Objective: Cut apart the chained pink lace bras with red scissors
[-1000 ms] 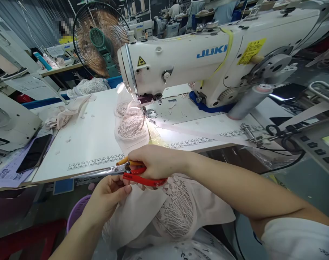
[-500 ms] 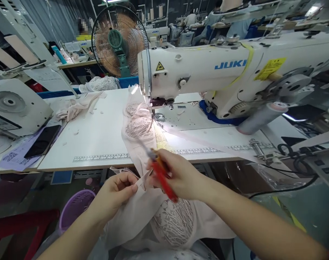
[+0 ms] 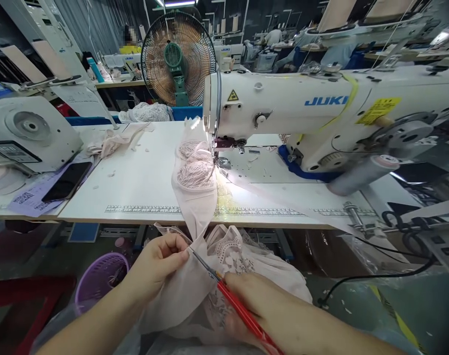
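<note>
My left hand [image 3: 158,264] is closed, pinching a fold of pale pink lace fabric [image 3: 195,296] below the table's front edge. My right hand [image 3: 263,305] grips red-handled thread snips [image 3: 224,291]; their metal tip points up-left and touches the fabric right beside my left fingers. The fabric runs up over the table edge as a chain of pink lace cups [image 3: 195,167] to the needle area of a white JUKI sewing machine [image 3: 313,113]. More lace fabric is bunched in my lap.
A black phone [image 3: 67,180] and papers lie at the table's left, next to another white machine [image 3: 28,130]. A purple basket [image 3: 100,276] stands on the floor at left. A fan [image 3: 178,59] stands behind the white table [image 3: 135,192]. Other people work far back.
My hands have dropped from the table edge toward my lap. The snips have turned from lying sideways to pointing up-left at the fabric by my left fingers. The view has shifted right and down.
</note>
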Motion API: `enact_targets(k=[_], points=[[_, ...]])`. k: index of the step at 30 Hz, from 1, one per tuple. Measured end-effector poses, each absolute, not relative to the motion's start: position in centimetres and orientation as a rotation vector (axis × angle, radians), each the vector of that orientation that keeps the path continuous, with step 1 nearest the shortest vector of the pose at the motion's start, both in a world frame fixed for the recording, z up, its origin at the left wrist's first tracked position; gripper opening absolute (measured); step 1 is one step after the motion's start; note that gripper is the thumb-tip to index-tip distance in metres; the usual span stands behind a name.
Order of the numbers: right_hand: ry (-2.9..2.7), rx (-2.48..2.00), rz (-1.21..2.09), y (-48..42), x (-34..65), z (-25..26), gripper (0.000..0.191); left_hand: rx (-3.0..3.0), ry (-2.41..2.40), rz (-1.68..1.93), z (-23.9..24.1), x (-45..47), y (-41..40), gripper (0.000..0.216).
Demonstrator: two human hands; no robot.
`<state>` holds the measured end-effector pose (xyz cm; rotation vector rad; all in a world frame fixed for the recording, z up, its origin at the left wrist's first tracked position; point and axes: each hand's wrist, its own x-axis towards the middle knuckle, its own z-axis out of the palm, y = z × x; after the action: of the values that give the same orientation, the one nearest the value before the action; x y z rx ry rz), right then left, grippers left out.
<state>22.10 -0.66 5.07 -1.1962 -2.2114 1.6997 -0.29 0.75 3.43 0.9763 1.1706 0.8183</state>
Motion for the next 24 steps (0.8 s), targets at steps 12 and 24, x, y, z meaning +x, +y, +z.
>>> enact_targets(k=[12,24], points=[[-2.280,-1.089,1.598,-0.8,22.3,4.9,0.025,0.860,1.216,0.878,4.0,0.2,0.4,0.026],[-2.144,-1.290,1.734,-0.9,21.2,5.4,0.019,0.926,1.215,0.851,4.1,0.0,0.3,0.026]])
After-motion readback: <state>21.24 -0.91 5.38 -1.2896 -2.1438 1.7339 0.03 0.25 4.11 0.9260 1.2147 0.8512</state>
